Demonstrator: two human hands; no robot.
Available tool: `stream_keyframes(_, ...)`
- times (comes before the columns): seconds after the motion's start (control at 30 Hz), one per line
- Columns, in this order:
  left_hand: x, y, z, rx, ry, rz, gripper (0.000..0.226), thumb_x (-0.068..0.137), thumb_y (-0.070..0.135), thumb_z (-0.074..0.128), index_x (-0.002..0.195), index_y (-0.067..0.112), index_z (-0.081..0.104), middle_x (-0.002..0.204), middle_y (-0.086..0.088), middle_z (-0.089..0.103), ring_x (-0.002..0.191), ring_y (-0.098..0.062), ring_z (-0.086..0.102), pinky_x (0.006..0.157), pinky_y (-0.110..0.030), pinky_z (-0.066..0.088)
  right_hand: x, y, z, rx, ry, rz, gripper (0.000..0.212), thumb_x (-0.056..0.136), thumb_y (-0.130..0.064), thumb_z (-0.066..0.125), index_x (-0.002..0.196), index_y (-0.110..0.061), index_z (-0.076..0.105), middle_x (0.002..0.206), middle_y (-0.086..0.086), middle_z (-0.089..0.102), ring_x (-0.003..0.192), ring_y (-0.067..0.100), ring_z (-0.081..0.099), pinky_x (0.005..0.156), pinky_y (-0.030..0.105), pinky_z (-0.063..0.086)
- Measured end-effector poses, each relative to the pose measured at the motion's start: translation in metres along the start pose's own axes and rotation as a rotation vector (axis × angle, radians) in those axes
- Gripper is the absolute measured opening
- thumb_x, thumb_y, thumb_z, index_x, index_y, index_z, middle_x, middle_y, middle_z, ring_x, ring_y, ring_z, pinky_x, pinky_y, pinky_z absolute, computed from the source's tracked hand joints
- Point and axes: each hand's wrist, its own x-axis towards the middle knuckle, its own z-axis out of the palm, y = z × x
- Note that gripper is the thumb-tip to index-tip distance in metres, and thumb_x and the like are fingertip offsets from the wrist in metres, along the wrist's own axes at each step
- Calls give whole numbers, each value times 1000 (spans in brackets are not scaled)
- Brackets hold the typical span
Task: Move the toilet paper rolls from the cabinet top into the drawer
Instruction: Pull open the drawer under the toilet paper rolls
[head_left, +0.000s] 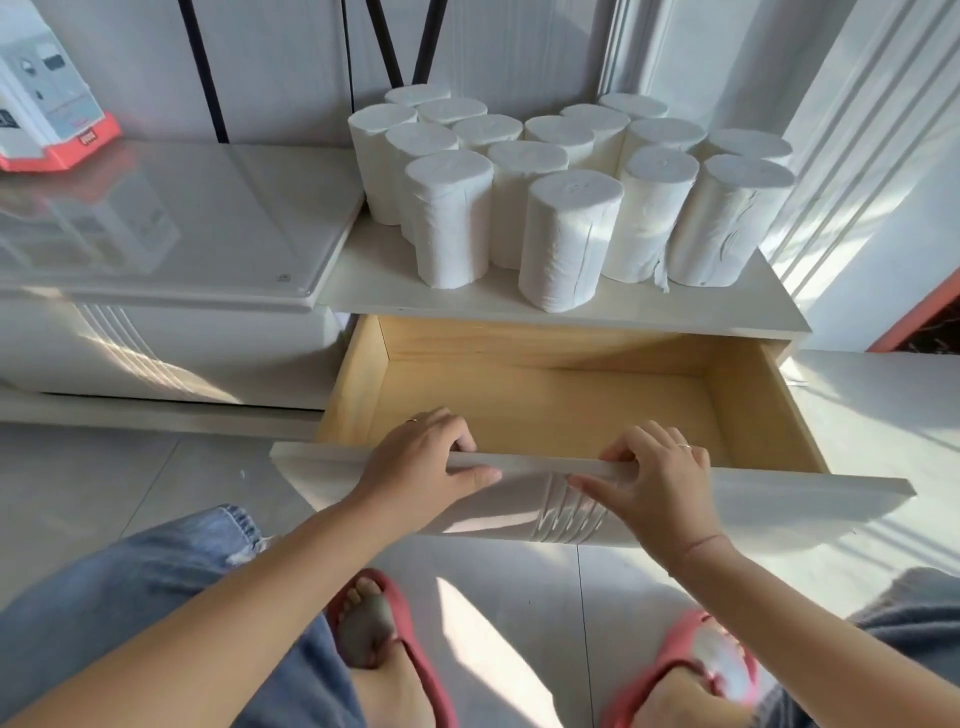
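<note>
Both hands (421, 457) — drawer front (779, 499), prob. gripped

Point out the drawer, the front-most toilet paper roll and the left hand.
drawer (545, 410), head view, bare wooden floor.
front-most toilet paper roll (566, 244), head view, its side wall.
left hand (426, 457), head view, back of the hand.

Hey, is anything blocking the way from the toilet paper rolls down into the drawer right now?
Nothing visible does. The drawer is pulled open and looks bare inside, directly below the toilet paper rolls on the cabinet top. The left hand and right hand grip only its front edge.
</note>
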Motion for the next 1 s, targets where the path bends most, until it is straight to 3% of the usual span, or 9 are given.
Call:
stream_keyframes(0.27, -28, 6, -1, -19, -113, 8, 40, 64, 69, 58, 66, 33, 41, 75, 14, 48, 66, -2, 45, 55, -23, 29, -38, -6, -10, 24, -35, 7, 40, 60, -57, 79, 68, -29, 52, 71, -15, 48, 79, 15, 47, 71, 32, 26)
stream_keyframes(0.53, -41, 7, -2, -27, -193, 14, 46, 59, 73, 61, 67, 31, 44, 72, 13, 50, 67, -3, 45, 54, -23, 30, -58, -8, -18, 22, -82, -15, 40, 61, -58, 76, 69, -29, 50, 72, -13, 50, 76, 14, 45, 69, 30, 22)
stream_keyframes(0.8, -45, 6, -3, -32, -166, 19, 44, 62, 69, 66, 68, 31, 44, 73, 13, 51, 67, -4, 45, 55, -22, 33, -60, -12, -20, 12, -100, -9, 40, 61, -56, 79, 68, -29, 50, 72, -12, 51, 76, 15, 45, 69, 32, 25)
stream_keyframes(0.9, -44, 5, -3, -33, -178, 25, 46, 60, 72, 64, 69, 30, 45, 71, 13, 52, 67, -4, 46, 55, -24, 35, -59, -14, -22, 31, -136, -10, 41, 62, -62, 73, 74, -30, 51, 76, -13, 51, 78, 14, 47, 70, 32, 25)
stream_keyframes(1.0, -35, 3, -14, -130, -284, 19, 44, 62, 74, 61, 72, 32, 52, 74, 15, 57, 69, -3, 52, 63, -25, 44, -39, -23, -28, 142, -83, -10, 53, 60, -67, 65, 92, -25, 57, 86, -10, 51, 83, 12, 49, 77, 33, 33)
